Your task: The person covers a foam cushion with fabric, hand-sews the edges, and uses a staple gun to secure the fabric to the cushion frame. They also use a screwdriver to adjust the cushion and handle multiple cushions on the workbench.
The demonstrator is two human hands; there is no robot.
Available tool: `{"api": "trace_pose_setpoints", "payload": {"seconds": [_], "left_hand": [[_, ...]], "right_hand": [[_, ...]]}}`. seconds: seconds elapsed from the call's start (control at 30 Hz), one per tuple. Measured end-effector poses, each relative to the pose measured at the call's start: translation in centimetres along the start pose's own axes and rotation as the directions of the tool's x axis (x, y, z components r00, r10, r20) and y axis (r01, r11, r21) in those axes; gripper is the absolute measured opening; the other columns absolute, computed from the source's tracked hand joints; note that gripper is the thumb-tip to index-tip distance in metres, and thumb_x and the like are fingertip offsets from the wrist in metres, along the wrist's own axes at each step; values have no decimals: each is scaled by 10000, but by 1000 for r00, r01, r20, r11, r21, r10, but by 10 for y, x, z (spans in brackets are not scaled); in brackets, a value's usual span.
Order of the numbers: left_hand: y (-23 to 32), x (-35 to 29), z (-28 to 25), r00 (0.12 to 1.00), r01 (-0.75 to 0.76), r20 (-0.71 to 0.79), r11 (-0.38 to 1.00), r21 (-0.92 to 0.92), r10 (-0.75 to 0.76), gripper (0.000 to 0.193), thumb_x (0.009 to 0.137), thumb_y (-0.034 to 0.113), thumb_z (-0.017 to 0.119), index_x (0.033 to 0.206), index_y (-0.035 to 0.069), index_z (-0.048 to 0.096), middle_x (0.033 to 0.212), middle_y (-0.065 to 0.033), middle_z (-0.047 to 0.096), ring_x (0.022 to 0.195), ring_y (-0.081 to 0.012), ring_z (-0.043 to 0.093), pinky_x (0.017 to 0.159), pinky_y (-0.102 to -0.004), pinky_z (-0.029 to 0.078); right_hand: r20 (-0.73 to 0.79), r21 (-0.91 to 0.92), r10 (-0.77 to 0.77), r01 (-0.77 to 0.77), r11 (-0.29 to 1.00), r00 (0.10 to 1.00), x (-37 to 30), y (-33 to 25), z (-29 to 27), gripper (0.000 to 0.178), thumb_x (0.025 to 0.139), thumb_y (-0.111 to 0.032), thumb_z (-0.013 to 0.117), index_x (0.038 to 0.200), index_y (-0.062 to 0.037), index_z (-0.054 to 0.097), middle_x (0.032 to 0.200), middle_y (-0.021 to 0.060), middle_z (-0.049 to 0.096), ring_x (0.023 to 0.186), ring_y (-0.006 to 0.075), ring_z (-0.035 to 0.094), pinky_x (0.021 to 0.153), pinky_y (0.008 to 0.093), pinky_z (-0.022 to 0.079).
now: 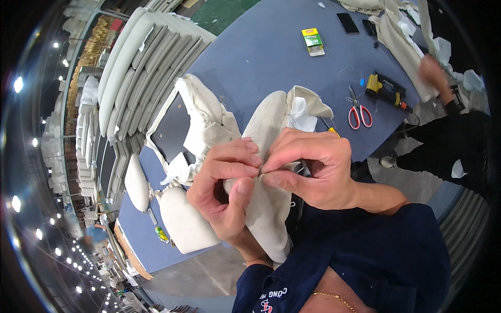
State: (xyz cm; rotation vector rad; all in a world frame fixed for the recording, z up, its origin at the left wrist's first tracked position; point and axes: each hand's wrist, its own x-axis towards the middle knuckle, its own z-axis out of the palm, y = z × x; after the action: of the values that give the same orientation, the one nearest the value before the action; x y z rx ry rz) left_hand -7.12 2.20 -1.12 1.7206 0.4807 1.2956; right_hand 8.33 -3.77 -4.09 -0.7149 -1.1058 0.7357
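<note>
Both hands, left hand (pixel 227 180) and right hand (pixel 308 167), pinch the beige fabric cover (pixel 269 208) closed; seam work appears underway. Red scissors (pixel 359 112) lie at two o'clock on the tabletop (pixel 271 52), likely needed next.

Beige fabric cushion cover (pixel 269 130), long and limp, held up near centre over the blue table, seam edge pinched, white lining showing at its far end

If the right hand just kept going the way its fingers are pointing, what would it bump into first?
The right hand points left across the cream fabric cover it pinches. Straight on, its fingertips would meet the left hand almost at once; they look as if they already touch at the pinch, though depth there is hard to judge.
</note>
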Motion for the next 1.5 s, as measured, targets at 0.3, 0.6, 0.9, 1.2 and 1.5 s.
{"api": "trace_pose_setpoints", "payload": {"seconds": [0.3, 0.6, 0.9, 1.2, 1.5], "left_hand": [[5, 1, 5, 997, -22, -70, 986, 164, 34, 213, 603, 2, 718, 809, 5, 663, 849, -191, 706, 905, -340, 716, 934, -556, 563], [-1, 9, 13, 986, -23, -150, 947, 321, 75, 122, 699, 1, 701, 807, 2, 644, 826, -190, 702, 894, -338, 730, 904, -565, 596], [1, 6, 2, 995, -89, -19, 943, 321, 100, 168, 701, -14, 674, 867, 5, 651, 877, -196, 706, 905, -356, 736, 913, -579, 591], [10, -2, 15, 989, -79, -96, 943, 324, 116, 173, 677, -34, 671, 845, 1, 660, 829, -204, 707, 881, -359, 729, 907, -581, 585], [23, -15, 17, 992, -59, -80, 930, 362, 94, 148, 795, 84, 713, 867, -1, 615, 886, -190, 659, 916, -357, 677, 936, -583, 557]], "right_hand": [[30, 123, 103, -106, 987, 994, 6, 8, -1, 153, 788, -21, 860, 881, 27, 749, 808, 111, 727, 731, 217, 673, 645, 315, 520], [29, 47, 7, -9, 999, 1000, 17, 22, -6, 235, 736, 51, 851, 956, 28, 772, 782, 110, 703, 693, 226, 662, 621, 315, 517], [71, 60, 51, -55, 997, 996, 12, 22, -17, 350, 712, 48, 867, 1050, 21, 782, 788, 97, 675, 694, 202, 641, 602, 302, 486], [124, 11, 108, -110, 994, 986, 0, 7, -17, 334, 740, -5, 870, 1062, -10, 785, 842, 101, 704, 706, 176, 667, 611, 291, 502], [149, 96, 263, -279, 955, 953, -9, -7, -12, 124, 863, -70, 796, 958, -7, 748, 864, 96, 680, 784, 180, 658, 705, 305, 503]]}}
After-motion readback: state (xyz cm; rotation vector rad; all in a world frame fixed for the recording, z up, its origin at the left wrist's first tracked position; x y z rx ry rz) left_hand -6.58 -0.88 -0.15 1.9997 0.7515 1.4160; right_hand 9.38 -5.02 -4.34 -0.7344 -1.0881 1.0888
